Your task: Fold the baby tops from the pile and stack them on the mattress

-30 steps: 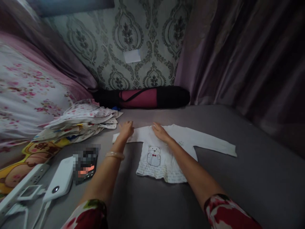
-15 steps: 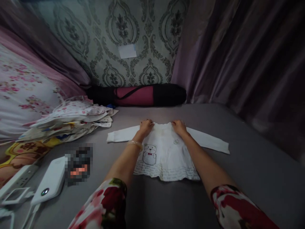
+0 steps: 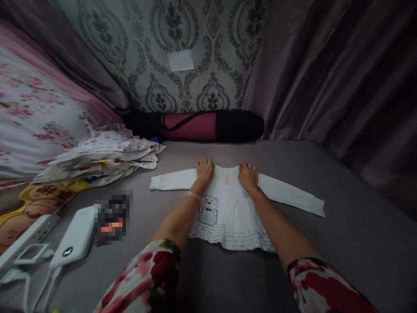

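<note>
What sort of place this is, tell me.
Probably a bedroom: a broad, flat grey fabric-covered surface like a bed, long draped purple curtains at both sides, and grey-green damask-patterned wallpaper behind.

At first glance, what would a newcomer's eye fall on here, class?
The shirt, white against the grey surface, lies spread mid-view, with the left hand and right hand at its shoulders. Behind it, a maroon-and-black bag lies along the foot of the patterned wall.

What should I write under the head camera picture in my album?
Left hand and right hand on a white bear-print top, either side of its neckline, sleeves spread across gray fabric.
</note>
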A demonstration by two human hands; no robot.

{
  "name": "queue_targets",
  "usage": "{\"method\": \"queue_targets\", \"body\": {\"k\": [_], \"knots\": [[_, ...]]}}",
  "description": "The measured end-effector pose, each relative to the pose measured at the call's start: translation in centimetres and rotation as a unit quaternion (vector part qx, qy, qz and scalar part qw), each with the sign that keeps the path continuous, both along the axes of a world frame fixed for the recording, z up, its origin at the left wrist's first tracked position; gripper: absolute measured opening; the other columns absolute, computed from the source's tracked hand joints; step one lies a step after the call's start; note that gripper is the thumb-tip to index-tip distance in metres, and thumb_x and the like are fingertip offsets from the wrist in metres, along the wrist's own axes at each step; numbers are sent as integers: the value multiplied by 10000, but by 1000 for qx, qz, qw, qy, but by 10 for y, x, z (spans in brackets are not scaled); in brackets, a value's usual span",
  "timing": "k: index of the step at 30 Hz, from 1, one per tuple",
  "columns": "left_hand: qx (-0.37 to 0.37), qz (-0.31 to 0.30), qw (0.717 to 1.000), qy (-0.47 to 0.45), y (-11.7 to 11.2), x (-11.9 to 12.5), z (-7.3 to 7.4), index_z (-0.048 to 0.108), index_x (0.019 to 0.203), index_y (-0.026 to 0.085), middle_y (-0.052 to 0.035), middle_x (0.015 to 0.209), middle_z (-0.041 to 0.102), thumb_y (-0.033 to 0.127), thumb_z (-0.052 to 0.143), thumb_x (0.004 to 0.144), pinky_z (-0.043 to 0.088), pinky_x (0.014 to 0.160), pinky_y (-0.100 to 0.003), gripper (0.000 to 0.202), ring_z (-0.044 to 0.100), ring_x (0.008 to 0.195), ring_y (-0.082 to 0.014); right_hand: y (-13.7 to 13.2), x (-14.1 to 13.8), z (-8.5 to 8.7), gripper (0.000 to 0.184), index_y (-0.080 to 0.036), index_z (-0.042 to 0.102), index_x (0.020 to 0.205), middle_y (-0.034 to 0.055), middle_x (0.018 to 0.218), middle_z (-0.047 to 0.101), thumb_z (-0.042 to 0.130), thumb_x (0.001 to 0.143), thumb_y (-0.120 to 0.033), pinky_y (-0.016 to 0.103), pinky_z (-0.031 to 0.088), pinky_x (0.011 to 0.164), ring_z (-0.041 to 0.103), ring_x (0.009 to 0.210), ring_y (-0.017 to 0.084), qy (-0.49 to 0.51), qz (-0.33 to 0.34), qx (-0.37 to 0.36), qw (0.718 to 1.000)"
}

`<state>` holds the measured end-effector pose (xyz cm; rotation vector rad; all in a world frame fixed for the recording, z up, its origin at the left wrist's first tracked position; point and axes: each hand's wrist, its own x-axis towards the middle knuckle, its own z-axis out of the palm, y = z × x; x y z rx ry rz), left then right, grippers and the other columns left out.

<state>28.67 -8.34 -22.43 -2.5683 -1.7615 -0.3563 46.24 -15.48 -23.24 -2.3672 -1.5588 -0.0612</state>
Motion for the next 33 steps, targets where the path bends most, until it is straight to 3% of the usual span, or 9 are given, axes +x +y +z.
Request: {"method": "queue_targets", "body": {"k": [3,6,10,15,18,22,26,30,33], "knots": [[15,-29,999,26,-15,-7,13,595,1096,86,-191,1161,579,255,386,956,347,944,-429,303,484,1128,-308,-7,4,9,434,-123,561,1259,174,1256,569,252,968,-214,408,344,974,472,1175,292,-1,56,-33,998],[17,-46,999,20,-33,-27,15,601,1103,93,-187,1151,600,357,400,956,359,957,-429,363,505,1119,-303,-20,5,8,517,-58,419,1407,177,1437,448,220,968,-245,420,250,1098,333,1353,295,-31,133,-34,990],[1,-18,1000,0,-47,-52,-4,470,1341,71,-200,1378,501,522,282,964,258,1097,-459,617,399,1308,-318,-38,1,-6,659,-43,330,1470,180,1533,313,199,971,-453,453,177,1153,223,1427,306,-34,153,-76,985],[-29,-2,1000,4,-43,-58,-25,302,1480,110,-162,1531,328,559,200,960,178,1149,-495,695,252,1425,-316,-42,-5,-20,670,-96,330,1484,164,1544,297,199,965,-500,475,141,1157,225,1429,310,-55,144,-62,986],[-53,-6,999,8,-37,-58,-19,287,1485,106,-174,1541,299,555,217,957,164,1153,-510,698,231,1435,-319,-40,-6,-14,660,-90,330,1482,166,1545,292,234,965,-489,467,125,1162,212,1435,299,-40,149,-61,986],[-144,-23,989,4,-40,-67,1,243,1496,126,-173,1566,232,527,221,965,195,1141,-521,666,188,1455,-294,-49,0,6,618,-118,279,1505,124,1575,227,191,980,-431,439,124,1175,155,1459,231,63,164,-99,979],[-119,-69,991,9,-76,-84,6,231,1503,132,-147,1577,211,504,226,974,133,1165,-515,647,133,1470,-272,-89,0,16,617,-137,289,1504,96,1584,203,178,983,-447,419,110,1184,120,1466,206,93,211,-84,969],[-101,-128,986,34,-122,-90,-10,257,1500,147,-135,1581,207,537,238,966,117,1175,-485,661,127,1471,-272,-134,-18,6,616,-141,318,1494,101,1580,217,235,981,-472,437,90,1185,126,1465,225,37,258,-92,961],[-76,-131,987,52,-135,-86,-19,281,1492,149,-143,1577,215,529,241,970,126,1174,-473,647,149,1466,-279,-147,-31,-3,589,-147,337,1486,105,1576,228,282,980,-444,443,63,1184,140,1463,235,-6,255,-70,964]]}}
